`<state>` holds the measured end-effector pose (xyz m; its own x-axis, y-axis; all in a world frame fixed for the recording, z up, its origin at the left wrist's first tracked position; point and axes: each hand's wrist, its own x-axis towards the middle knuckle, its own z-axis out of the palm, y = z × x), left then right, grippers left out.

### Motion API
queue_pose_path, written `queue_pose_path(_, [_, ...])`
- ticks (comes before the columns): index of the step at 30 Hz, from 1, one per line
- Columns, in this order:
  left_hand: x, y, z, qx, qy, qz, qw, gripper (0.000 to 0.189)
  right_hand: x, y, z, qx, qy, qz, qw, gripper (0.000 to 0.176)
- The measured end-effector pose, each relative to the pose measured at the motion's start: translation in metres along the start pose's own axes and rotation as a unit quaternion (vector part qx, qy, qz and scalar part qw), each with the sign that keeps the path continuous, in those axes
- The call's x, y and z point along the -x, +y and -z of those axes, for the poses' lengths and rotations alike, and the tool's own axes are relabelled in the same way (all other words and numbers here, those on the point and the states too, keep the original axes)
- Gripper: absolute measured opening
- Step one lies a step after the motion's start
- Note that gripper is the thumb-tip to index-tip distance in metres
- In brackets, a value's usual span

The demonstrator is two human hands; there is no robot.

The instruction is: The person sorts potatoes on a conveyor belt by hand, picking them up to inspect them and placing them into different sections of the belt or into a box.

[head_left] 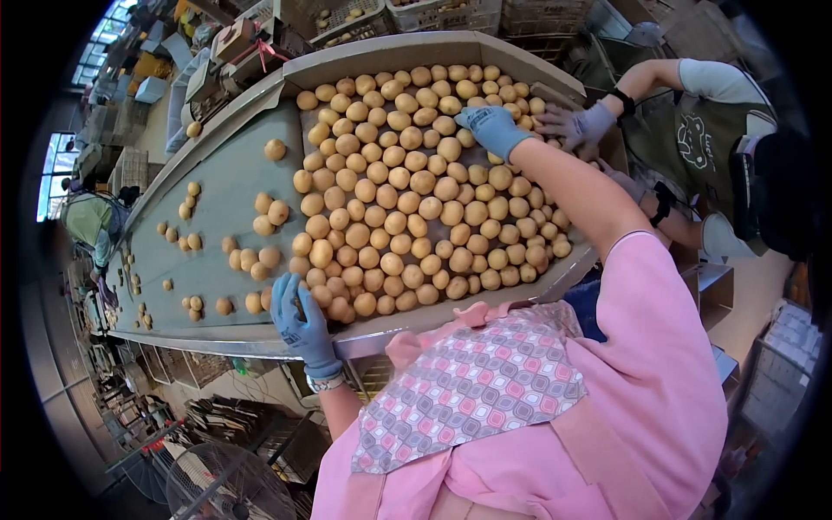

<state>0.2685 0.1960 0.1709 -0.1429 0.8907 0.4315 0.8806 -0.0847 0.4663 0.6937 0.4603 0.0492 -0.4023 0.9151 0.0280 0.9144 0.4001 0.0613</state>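
- A long, raised-edged sorting table [225,165] ran across the view; round yellow produce [399,178] crowded its right part, while loose pieces lay scattered over the green surface on the left.
- A person [711,147] in a dark apron stood at the right end, gloved hands [579,126] at the produce, one partly hidden by the wearer's forearm.
- A large fan [230,485] was cut off at the bottom.
- A second person [91,221] at the far left was small and hard to make out.
- One crate [347,22] beyond the table held similar round pieces; a paler crate [446,16] beside it was cut off.
- An open carton [715,295] sat at the right, its contents unclear.
- The left hand [299,319], gloved in blue, curved over produce by the near rim; whether it gripped any could not be told.
- The right hand [492,128], similarly gloved, reached onto the produce's far side, its grip likewise unclear.
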Motion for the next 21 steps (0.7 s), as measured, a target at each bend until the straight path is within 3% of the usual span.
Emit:
queue_pose_path(3, [-0.007, -0.002, 0.0, 0.017, -0.012, -0.003, 1.0, 0.027, -0.005, 0.012, -0.028, -0.049, 0.031, -0.06, 0.997, 0.019])
queue_pose_path(6, [-0.009, -0.003, 0.0, 0.028, -0.003, -0.004, 1.0, 0.026, 0.019, -0.019, 0.032, -0.027, 0.26, -0.015, 0.965, 0.01])
queue_pose_path(9, [-0.005, 0.001, 0.004, 0.019, 0.006, -0.008, 1.0, 0.024, 0.04, -0.072, 0.092, -0.108, 0.078, 0.205, 0.97, 0.007])
queue_pose_path(12, [-0.008, -0.003, 0.008, -0.005, 0.002, -0.003, 1.0, 0.024, -0.031, -0.027, 0.098, -0.055, 0.108, 0.091, 0.988, 0.015])
queue_pose_path(15, [-0.006, 0.001, 0.005, 0.017, -0.001, -0.011, 1.0, 0.025, -0.064, 0.019, 0.106, 0.003, 0.204, 0.001, 0.979, 0.024])
queue_pose_path(16, [-0.005, 0.002, 0.003, 0.02, -0.001, -0.015, 1.0, 0.026, -0.058, 0.018, 0.099, 0.02, 0.196, 0.004, 0.98, 0.027])
queue_pose_path(17, [-0.006, 0.002, 0.002, 0.008, 0.002, -0.015, 1.0, 0.027, -0.053, 0.011, 0.089, -0.002, 0.123, 0.003, 0.992, 0.03])
queue_pose_path(20, [-0.004, 0.005, 0.003, 0.012, 0.016, 0.003, 1.0, 0.027, -0.029, -0.029, 0.034, -0.114, -0.177, -0.084, 0.974, 0.042])
queue_pose_path(21, [-0.002, 0.009, 0.004, 0.107, 0.007, 0.063, 0.992, 0.029, -0.024, -0.033, 0.018, -0.143, -0.152, -0.093, 0.974, 0.042])
